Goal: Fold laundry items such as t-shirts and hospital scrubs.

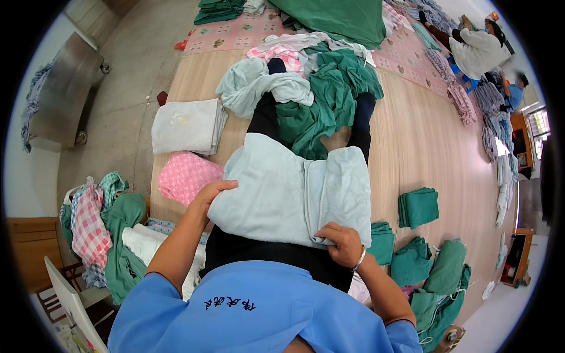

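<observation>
A pale blue cloth (273,189), partly folded, lies across my lap. My left hand (216,194) grips its left edge, thumb on top and the other fingers hidden beneath. At its lower right, my right hand (340,238), with a bracelet at the wrist, pinches the near edge of a folded flap. Beyond the lap, a loose pale blue cloth (247,84) and crumpled green cloths (335,88) lie around my feet. A folded whitish stack (185,125) and a pink patterned cloth (187,176) are at the left.
Green folded cloths (418,207) and green bundles (446,267) lie to the right. A heap of checked and green cloths (92,220) stands at the left, below a metal cart (66,88). Two people (476,50) sit among cloth piles at the far right.
</observation>
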Available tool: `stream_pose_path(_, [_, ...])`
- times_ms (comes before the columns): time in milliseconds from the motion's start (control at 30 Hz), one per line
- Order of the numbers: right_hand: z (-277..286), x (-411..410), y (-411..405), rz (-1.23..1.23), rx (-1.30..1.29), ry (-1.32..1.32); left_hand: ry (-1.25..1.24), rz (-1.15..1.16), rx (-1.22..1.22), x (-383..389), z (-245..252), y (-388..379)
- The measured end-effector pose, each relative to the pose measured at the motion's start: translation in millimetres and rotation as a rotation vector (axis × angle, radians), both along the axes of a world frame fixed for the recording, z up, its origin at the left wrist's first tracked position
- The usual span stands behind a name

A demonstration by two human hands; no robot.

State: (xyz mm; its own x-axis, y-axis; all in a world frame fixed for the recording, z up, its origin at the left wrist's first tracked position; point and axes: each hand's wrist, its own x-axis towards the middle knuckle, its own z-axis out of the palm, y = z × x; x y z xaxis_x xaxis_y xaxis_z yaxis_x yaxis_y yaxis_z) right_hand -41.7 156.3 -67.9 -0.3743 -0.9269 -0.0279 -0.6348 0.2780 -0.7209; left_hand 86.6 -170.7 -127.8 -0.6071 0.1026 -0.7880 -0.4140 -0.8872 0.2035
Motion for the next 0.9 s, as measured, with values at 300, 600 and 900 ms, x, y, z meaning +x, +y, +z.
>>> stream_pose_path(300, [-11.2, -56.1, -30.7, -0.225, 0.208, -0.088, 0.102, -0.06, -0.157, -7.4, -6.1, 1.3])
stream_pose_path(600, [-76.0, -91.0, -90.1, -0.464, 0.564, 0.308, 0.074, 0.043, -0.141, 4.4, -17.9, 3.8])
stream_pose_path(900, [-70.8, -60.3, -40.6, -0.415, -0.091, -0.178, 0.136, 0.05, -0.198, 1.8, -29.7, 4.2])
